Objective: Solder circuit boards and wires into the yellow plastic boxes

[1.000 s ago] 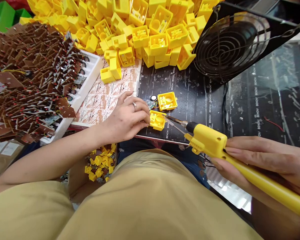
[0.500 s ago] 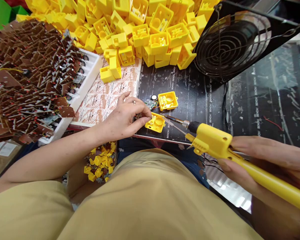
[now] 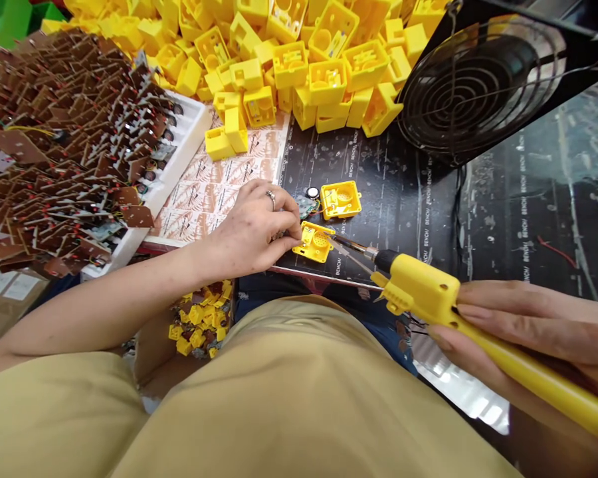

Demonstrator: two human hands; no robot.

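My right hand is wrapped round a yellow soldering iron with a thin feed tube under its barrel. The iron's tip reaches the right side of a small yellow casing half, which lies open at the bench edge. At that casing's left side, my left hand has thumb and forefinger pinched together; what lies between them is hidden. Just behind sits a second yellow casing half, hollow side up. Beside it are a small green circuit board with wires and a round white-faced part.
A heap of yellow casings covers the back. A black fan with a wire guard stands back right. At left, brown circuit boards fill a white foam tray. Below the edge, a box holds yellow scraps.
The view has shifted slightly, so the bench things sit a little further right. Both hands keep nearly the same places at the casing half, and the iron's tip stays at its right side.
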